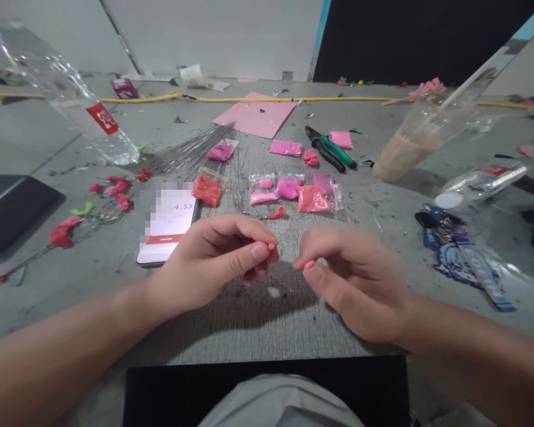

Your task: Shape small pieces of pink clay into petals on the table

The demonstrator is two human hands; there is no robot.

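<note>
Between thumb and forefinger, my left hand (222, 252) pinches a small piece of coral-pink clay (271, 247). My right hand (360, 279), slightly blurred, pinches another bit of the same clay (309, 264). A narrow gap separates the two hands above the grey table (267, 338). Just beyond them lies a small red clay shape (277, 213) on a thin wire. Farther back are small bags of clay: an orange-red one (314, 198), a magenta one (289, 187) and a red one (208, 188).
A phone (167, 225) lies by my left wrist, near wired red clay pieces (62, 232). A water bottle (89, 112) stands at left. Green-handled pliers (331, 149), thin wires (191, 151) and pink paper (256, 115) lie behind. At right are a drink cup (409, 139) and keychain (467, 264).
</note>
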